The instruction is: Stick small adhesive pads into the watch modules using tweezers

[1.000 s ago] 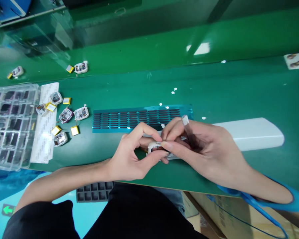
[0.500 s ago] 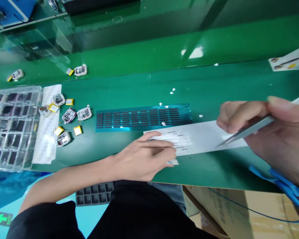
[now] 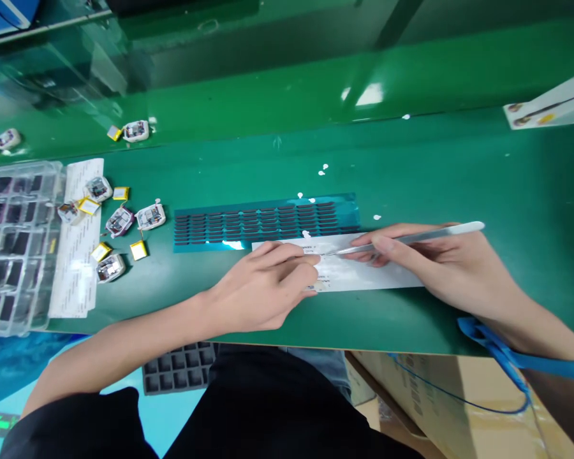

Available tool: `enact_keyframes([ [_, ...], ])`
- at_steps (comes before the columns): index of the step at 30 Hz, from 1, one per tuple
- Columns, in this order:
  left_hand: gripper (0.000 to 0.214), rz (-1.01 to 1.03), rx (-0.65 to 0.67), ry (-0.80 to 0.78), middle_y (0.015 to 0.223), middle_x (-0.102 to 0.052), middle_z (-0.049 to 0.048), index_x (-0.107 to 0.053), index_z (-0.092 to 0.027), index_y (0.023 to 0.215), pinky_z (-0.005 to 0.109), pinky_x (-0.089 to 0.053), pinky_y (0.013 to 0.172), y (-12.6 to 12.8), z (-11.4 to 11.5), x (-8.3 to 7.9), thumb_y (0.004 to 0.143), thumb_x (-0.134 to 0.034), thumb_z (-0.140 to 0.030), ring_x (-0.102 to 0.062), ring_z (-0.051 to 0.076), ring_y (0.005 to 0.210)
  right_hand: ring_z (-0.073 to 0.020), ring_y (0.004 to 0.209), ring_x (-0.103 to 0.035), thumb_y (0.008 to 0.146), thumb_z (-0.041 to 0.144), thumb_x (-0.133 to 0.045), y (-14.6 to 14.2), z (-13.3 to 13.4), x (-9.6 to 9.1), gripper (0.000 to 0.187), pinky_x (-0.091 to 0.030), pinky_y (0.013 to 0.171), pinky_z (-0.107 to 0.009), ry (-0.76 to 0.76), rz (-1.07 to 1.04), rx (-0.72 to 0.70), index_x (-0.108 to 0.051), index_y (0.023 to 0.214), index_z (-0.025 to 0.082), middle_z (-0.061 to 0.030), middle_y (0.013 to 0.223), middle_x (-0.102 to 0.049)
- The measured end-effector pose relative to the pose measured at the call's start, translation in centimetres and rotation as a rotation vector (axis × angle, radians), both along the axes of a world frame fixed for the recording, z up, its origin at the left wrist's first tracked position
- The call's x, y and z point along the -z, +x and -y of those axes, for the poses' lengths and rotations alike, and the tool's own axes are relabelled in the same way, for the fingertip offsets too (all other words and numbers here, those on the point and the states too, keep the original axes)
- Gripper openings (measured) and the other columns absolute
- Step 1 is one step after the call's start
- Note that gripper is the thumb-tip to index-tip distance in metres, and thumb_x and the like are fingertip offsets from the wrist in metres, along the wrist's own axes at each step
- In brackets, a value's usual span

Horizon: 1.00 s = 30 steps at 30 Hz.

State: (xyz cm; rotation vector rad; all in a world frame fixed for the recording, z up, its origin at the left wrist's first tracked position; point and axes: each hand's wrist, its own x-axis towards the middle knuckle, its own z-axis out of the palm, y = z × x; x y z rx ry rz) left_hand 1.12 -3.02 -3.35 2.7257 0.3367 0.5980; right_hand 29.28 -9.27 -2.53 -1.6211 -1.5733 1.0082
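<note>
My left hand (image 3: 263, 290) lies on the left end of a white label sheet (image 3: 363, 271) on the green bench, its fingers curled together and pressing the sheet down. My right hand (image 3: 440, 261) grips metal tweezers (image 3: 411, 237) whose tip points left and touches the sheet close to my left fingertips. A blue sheet with rows of dark pads (image 3: 263, 223) lies just beyond the white sheet. Whether my left fingers hold a small part under them is hidden.
Several small white devices with yellow batteries (image 3: 119, 220) lie at the left beside a paper strip (image 3: 74, 239) and a clear compartment tray (image 3: 14, 245). Two more devices (image 3: 134, 131) sit on the far belt. A blue wrist strap (image 3: 511, 357) hangs from my right wrist. A cardboard box (image 3: 459, 408) stands below the bench edge.
My right hand came back left with the tweezers and set their tip on the white sheet. My left hand let the small white device out of sight and now presses the sheet.
</note>
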Motion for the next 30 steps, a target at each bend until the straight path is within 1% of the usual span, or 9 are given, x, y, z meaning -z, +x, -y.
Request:
enact_keyframes([
  [5,0.018,0.004,-0.036,-0.014,0.122,-0.078,0.0165,-0.06,-0.013,0.119,0.039,-0.061,0.088,0.0,0.0,0.1,0.114,-0.045,-0.02,-0.074,0.027,0.12,-0.0212,0.088,-0.081,0.101,0.061,-0.069,-0.2,-0.1,-0.1,0.043,-0.064,0.067,-0.024,-0.029,0.005,-0.033,-0.089,0.088,0.026,-0.0106,0.099,-0.084],
  [9,0.017,0.015,-0.023,-0.032,0.123,-0.079,0.0144,-0.058,-0.016,0.121,0.039,-0.064,0.091,0.1,0.0,0.1,0.114,-0.044,-0.021,-0.073,0.026,0.125,-0.0208,0.082,-0.08,0.102,0.062,-0.068,0.0,-0.4,-0.3,0.044,-0.063,0.061,-0.024,-0.037,-0.008,-0.082,-0.089,0.089,0.026,-0.0103,0.101,-0.084],
  [13,0.02,0.012,-0.05,-0.053,0.114,-0.08,0.0151,-0.058,-0.014,0.124,0.038,-0.066,0.088,0.1,-0.2,0.3,0.114,-0.042,-0.022,-0.075,0.026,0.121,-0.0241,0.094,-0.082,0.104,0.062,-0.065,0.4,-0.6,-0.4,0.044,-0.068,0.076,-0.029,-0.069,-0.003,-0.153,-0.09,0.098,0.026,-0.0116,0.109,-0.084],
  [17,0.023,0.043,-0.075,-0.061,0.108,-0.081,0.0156,-0.061,-0.014,0.117,0.037,-0.067,0.082,0.1,-0.3,0.7,0.114,-0.041,-0.023,-0.078,0.026,0.109,-0.0261,0.097,-0.083,0.101,0.07,-0.067,0.6,-0.6,-0.9,0.055,-0.069,0.08,-0.031,-0.096,-0.045,-0.102,-0.085,0.074,0.026,-0.0135,0.105,-0.084],
  [20,0.021,0.125,-0.082,-0.076,0.105,-0.082,0.0122,-0.065,-0.016,0.113,0.04,-0.068,0.091,0.1,-0.4,0.6,0.113,-0.046,-0.023,-0.08,0.022,0.101,-0.0248,0.088,-0.083,0.096,0.073,-0.072,0.1,-0.8,-2.0,0.059,-0.069,0.074,-0.029,-0.041,-0.1,-0.01,-0.078,0.062,0.024,-0.013,0.097,-0.084],
  [23,0.012,0.304,-0.103,-0.234,0.098,-0.085,0.0048,-0.07,-0.019,0.112,0.034,-0.068,0.095,-0.1,-0.4,-0.5,0.108,-0.059,-0.021,-0.081,0.016,0.086,-0.0225,0.078,-0.081,0.094,0.065,-0.08,-1.4,-1.2,-3.8,0.046,-0.069,0.066,-0.031,0.116,-0.164,0.105,-0.081,0.069,0.026,-0.0093,0.091,-0.083],
  [26,0.006,0.422,-0.273,-0.516,0.091,-0.085,0.0031,-0.076,-0.019,0.105,0.023,-0.065,0.069,0.0,-0.6,-2.0,0.102,-0.074,-0.023,-0.079,0.013,0.072,-0.0222,0.068,-0.078,0.091,0.059,-0.086,-3.8,-1.8,-5.2,0.033,-0.069,0.062,-0.037,0.262,-0.259,0.202,-0.085,0.079,0.028,-0.0054,0.082,-0.081],
  [28,0.007,0.456,-0.363,-0.732,0.088,-0.083,0.0023,-0.077,-0.018,0.104,0.021,-0.062,0.059,0.1,-0.7,-2.7,0.099,-0.078,-0.023,-0.077,0.013,0.065,-0.0214,0.066,-0.077,0.094,0.055,-0.085,-5.2,-2.2,-5.5,0.031,-0.068,0.059,-0.038,0.35,-0.299,0.199,-0.084,0.08,0.027,-0.0036,0.081,-0.081],
  [30,0.012,0.477,-0.368,-0.934,0.095,-0.084,0.0034,-0.077,-0.017,0.11,0.023,-0.065,0.061,0.3,-0.7,-2.8,0.098,-0.076,-0.02,-0.08,0.014,0.068,-0.0189,0.066,-0.077,0.102,0.044,-0.077,-6.2,-2.4,-5.1,0.028,-0.067,0.057,-0.033,0.412,-0.3,0.136,-0.085,0.08,0.028,-0.0024,0.082,-0.081],
])
